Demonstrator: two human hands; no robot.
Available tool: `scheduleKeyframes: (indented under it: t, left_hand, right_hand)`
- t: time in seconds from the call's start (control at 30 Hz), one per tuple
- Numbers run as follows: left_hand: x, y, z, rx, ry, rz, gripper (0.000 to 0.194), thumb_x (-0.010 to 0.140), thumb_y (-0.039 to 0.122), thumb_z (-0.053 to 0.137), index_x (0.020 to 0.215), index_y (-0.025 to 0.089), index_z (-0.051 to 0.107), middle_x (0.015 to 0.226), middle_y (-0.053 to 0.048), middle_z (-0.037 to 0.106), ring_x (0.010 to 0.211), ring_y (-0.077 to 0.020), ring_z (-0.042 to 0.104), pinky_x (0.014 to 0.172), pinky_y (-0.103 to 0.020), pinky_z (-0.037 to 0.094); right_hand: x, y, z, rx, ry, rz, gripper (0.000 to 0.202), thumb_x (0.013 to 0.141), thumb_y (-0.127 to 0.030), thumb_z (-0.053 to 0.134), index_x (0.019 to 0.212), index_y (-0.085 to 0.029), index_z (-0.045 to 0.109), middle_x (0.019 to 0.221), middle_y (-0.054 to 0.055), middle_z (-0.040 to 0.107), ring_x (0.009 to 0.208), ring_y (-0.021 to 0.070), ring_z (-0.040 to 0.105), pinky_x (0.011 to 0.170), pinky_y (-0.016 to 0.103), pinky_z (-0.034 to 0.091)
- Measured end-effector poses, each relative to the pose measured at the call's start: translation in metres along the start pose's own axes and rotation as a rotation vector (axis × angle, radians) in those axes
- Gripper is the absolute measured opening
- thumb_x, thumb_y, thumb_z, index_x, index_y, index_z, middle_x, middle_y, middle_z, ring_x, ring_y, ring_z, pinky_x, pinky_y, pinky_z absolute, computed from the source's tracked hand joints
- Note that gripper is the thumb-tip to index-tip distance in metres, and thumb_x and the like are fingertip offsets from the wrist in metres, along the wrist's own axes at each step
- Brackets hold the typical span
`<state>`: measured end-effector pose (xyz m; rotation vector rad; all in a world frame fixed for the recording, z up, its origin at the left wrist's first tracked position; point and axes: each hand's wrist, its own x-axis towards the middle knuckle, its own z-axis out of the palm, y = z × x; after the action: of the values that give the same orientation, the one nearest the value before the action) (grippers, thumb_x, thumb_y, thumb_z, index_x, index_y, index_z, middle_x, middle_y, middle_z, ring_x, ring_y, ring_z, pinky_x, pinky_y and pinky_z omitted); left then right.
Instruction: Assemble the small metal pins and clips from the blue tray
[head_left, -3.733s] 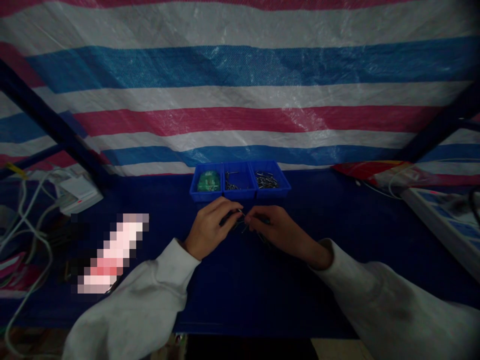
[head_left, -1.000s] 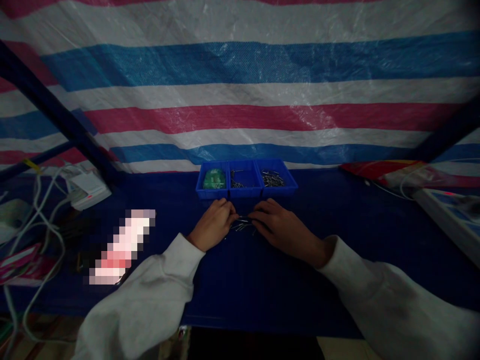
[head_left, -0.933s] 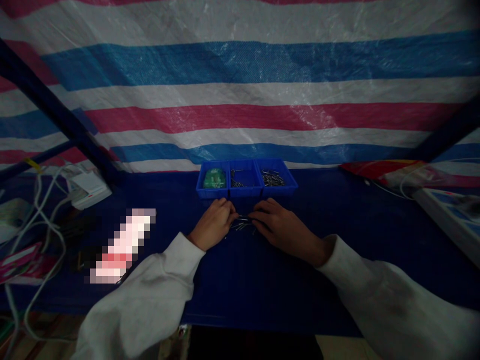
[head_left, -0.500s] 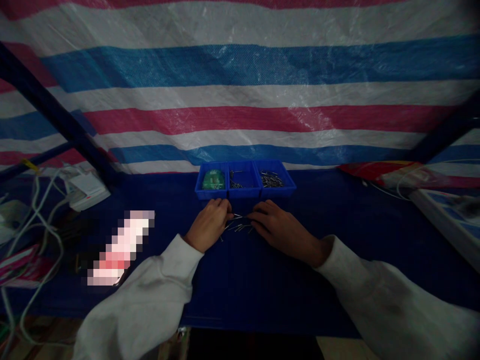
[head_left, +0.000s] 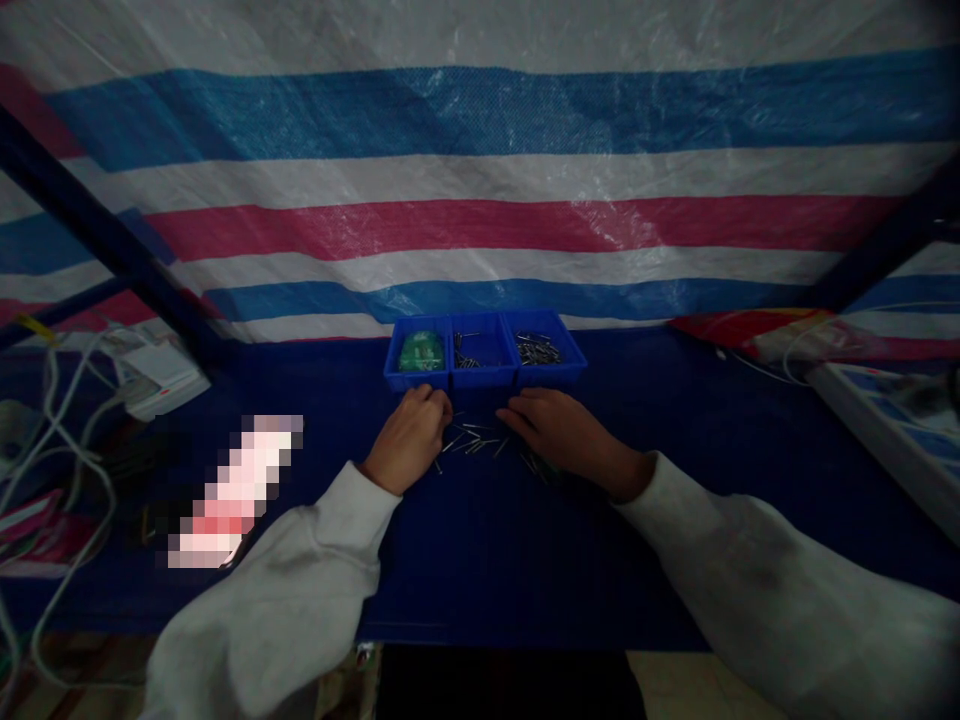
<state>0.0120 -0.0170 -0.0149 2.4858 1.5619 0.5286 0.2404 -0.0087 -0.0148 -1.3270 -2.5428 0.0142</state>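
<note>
Several thin metal pieces (head_left: 472,438), like screws or nails, lie loose on the dark blue tabletop (head_left: 480,560) between my hands. My left hand (head_left: 409,437) rests at their left side with its fingers curled together; whatever is in the fingertips is hidden. On the right, my right hand (head_left: 566,430) is held low over the table, fingers stretched toward the left. More metal pieces (head_left: 534,465) show under its palm. Just beyond both hands stands a blue three-part bin (head_left: 484,378). A green bundle (head_left: 421,352) fills its left compartment, a few metal pieces sit in the middle one, and a heap (head_left: 538,348) occupies the right one.
A pixelated bright phone-like object (head_left: 236,490) lies on the left. Past it are white cables (head_left: 90,460) and a white box-like device (head_left: 165,375). A red package (head_left: 739,330) and a pale tray-like item (head_left: 892,450) are at right. Striped sheeting (head_left: 480,225) hangs behind.
My hands have drawn slightly apart, uncovering more of the loose metal pieces between them and under the right palm. The view has shifted a little.
</note>
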Motion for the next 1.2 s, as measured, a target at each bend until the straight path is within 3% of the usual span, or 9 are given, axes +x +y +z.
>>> scheduleKeyframes:
  t: [0.37,0.57,0.8,0.93,1.03,1.13,1.2]
  left_hand:
    - [0.001,0.008,-0.012,-0.155,0.16,0.069,0.013,0.094,0.011,0.044,0.095,0.019,0.053,0.091,-0.005,0.061,0.089,-0.0207,0.059,0.08,-0.035,0.048]
    - [0.003,0.01,-0.013,-0.192,0.231,0.117,0.018,0.097,0.014,0.045,0.109,0.018,0.058,0.107,-0.008,0.066,0.102,-0.0208,0.063,0.093,-0.038,0.049]
    - [0.002,0.014,-0.015,-0.207,0.245,0.152,0.013,0.094,0.014,0.05,0.1,0.017,0.061,0.094,-0.004,0.066,0.086,-0.0172,0.064,0.082,-0.033,0.051]
    - [0.0,0.022,-0.019,-0.354,0.263,0.126,0.007,0.091,0.017,0.057,0.09,0.018,0.064,0.09,-0.003,0.064,0.082,-0.0153,0.062,0.078,-0.031,0.05]
    - [0.001,0.026,-0.021,-0.617,0.26,0.09,0.005,0.086,0.023,0.065,0.085,0.017,0.066,0.093,-0.004,0.064,0.088,-0.0163,0.063,0.078,-0.03,0.052]
    - [0.002,0.027,-0.022,-0.816,0.219,0.056,0.009,0.084,0.025,0.068,0.082,0.017,0.067,0.097,-0.006,0.065,0.093,-0.0174,0.063,0.081,-0.031,0.053]
    - [0.002,0.027,-0.022,-0.881,0.184,0.041,0.01,0.083,0.025,0.069,0.08,0.016,0.066,0.097,-0.006,0.064,0.09,-0.0169,0.063,0.08,-0.031,0.053]
  right_hand:
    - [-0.001,0.0,-0.007,-0.096,-0.018,-0.012,0.028,0.099,-0.034,0.047,0.087,-0.018,0.066,0.089,0.007,0.069,0.079,0.0188,0.065,0.067,0.028,0.044]
    - [0.0,0.0,-0.011,-0.292,0.003,-0.002,0.015,0.095,-0.023,0.049,0.096,-0.017,0.064,0.093,0.01,0.068,0.082,0.0228,0.064,0.061,0.03,0.043]
    - [0.001,-0.007,-0.01,-0.314,0.029,-0.02,0.016,0.093,-0.016,0.049,0.099,-0.016,0.064,0.102,0.014,0.066,0.088,0.0253,0.061,0.058,0.031,0.045]
    - [-0.001,-0.012,-0.017,-0.109,0.103,0.029,0.017,0.095,-0.024,0.052,0.101,-0.015,0.064,0.101,0.012,0.066,0.091,0.0244,0.062,0.064,0.03,0.047]
    - [-0.002,-0.02,-0.022,0.291,0.113,0.006,0.014,0.092,-0.024,0.058,0.1,-0.017,0.066,0.094,0.006,0.068,0.082,0.0173,0.063,0.071,0.028,0.047]
    - [-0.004,-0.028,-0.024,0.641,0.072,-0.026,0.012,0.092,-0.025,0.058,0.092,-0.018,0.068,0.079,-0.001,0.067,0.067,0.011,0.058,0.064,0.023,0.043]
    - [-0.005,-0.033,-0.025,0.744,0.066,-0.014,0.02,0.095,-0.029,0.054,0.086,-0.017,0.068,0.073,-0.002,0.064,0.062,0.0099,0.053,0.058,0.023,0.039]
